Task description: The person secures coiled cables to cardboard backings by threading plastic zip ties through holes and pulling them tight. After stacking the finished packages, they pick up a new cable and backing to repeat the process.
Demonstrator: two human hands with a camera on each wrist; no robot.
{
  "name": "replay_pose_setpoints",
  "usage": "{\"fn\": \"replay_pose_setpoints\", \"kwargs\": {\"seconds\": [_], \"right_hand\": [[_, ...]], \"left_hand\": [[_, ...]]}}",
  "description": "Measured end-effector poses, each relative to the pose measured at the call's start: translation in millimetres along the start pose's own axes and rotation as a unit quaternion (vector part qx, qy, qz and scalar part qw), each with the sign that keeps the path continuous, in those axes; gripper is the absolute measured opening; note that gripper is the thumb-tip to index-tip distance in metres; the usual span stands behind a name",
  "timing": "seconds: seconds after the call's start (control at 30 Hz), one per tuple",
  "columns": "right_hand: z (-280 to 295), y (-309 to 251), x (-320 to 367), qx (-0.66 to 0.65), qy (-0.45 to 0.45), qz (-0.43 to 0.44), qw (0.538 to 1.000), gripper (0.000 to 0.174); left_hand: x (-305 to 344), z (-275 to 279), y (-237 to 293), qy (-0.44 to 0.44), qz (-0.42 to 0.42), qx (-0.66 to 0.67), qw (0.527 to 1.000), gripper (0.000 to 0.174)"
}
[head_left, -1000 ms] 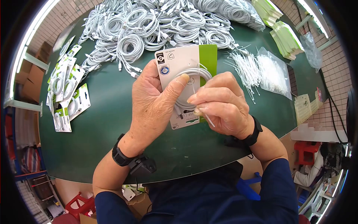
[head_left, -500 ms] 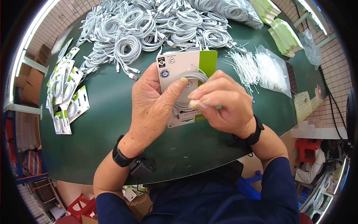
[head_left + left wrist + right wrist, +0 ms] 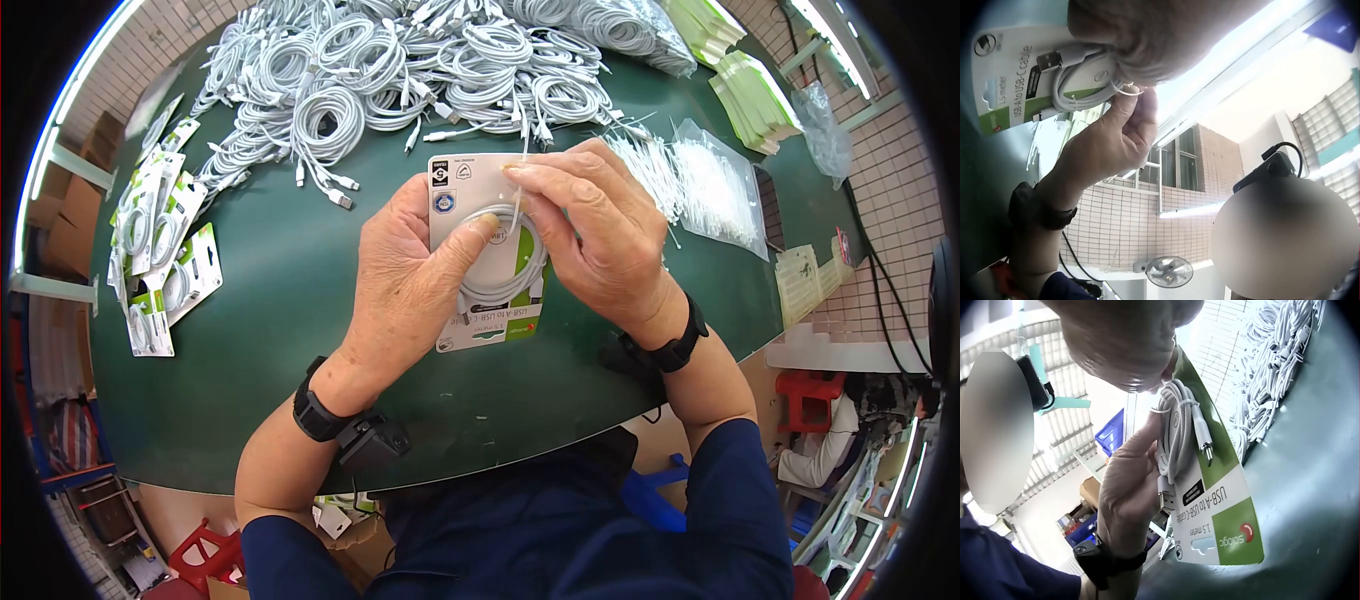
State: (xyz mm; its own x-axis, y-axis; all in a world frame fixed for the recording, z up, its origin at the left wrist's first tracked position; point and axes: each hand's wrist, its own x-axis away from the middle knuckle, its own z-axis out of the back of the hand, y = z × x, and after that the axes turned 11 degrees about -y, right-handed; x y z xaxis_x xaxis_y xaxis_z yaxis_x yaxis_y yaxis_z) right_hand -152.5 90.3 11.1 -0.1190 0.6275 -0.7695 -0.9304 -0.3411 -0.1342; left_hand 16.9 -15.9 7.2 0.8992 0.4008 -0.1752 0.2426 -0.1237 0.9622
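Note:
My left hand (image 3: pixel 405 270) grips a white and green cable card (image 3: pixel 480 182) upright over the table, thumb pressed on the coil of white cable (image 3: pixel 503 297) lying against it. Printing on the card (image 3: pixel 1235 515) reads USB-A to USB-C cable, 1.5 meter. A thin white cable tie (image 3: pixel 517 215) loops round the coil; at the card's upper edge, my right hand (image 3: pixel 605 230) pinches it between thumb and forefinger. From the coil hang a USB-A plug (image 3: pixel 1165 495) and a USB-C plug (image 3: pixel 1206 444).
Coiled white cables (image 3: pixel 330 120) are heaped along the table's far side. Finished carded cables (image 3: pixel 150 235) lie at the left. Loose cable ties (image 3: pixel 645 165), a bag of ties (image 3: pixel 715 195) and stacks of green-white cards (image 3: pixel 755 100) are at the right.
My right hand has moved from the coil's lower right side up to the card's upper edge, drawing the tie's end upward. The card sits slightly lower; my left hand keeps its hold.

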Motion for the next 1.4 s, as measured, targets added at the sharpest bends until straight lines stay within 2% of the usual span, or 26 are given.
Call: {"fn": "replay_pose_setpoints", "kwargs": {"seconds": [0.17, 0.43, 1.07, 1.2, 1.3, 1.4], "right_hand": [[9, -1, 2, 0.013, -0.055, 0.041, 0.998, 0.045], [12, -4, 5, 0.032, -0.031, 0.078, 0.996, 0.040], [10, -5, 4, 0.018, -0.003, 0.055, 0.998, 0.034], [12, -8, 4, 0.011, -0.033, 0.033, 0.999, 0.032], [9, -6, 2, -0.012, -0.034, 0.009, 0.999, 0.030], [7, -6, -1, -0.053, -0.028, -0.013, 0.998, 0.029]], "left_hand": [[-1, 3, -3, 0.003, -0.005, 0.000, 1.000, 0.028], [-2, 3, 0, 0.007, -0.031, 0.007, 0.999, 0.028], [-1, 1, 4, 0.018, -0.027, -0.022, 0.999, 0.022], [-1, 2, 3, 0.019, -0.028, -0.031, 0.999, 0.022], [1, 5, 2, -0.006, -0.015, -0.085, 0.996, 0.030], [3, 5, 2, -0.018, -0.022, -0.152, 0.988, 0.029]]}}
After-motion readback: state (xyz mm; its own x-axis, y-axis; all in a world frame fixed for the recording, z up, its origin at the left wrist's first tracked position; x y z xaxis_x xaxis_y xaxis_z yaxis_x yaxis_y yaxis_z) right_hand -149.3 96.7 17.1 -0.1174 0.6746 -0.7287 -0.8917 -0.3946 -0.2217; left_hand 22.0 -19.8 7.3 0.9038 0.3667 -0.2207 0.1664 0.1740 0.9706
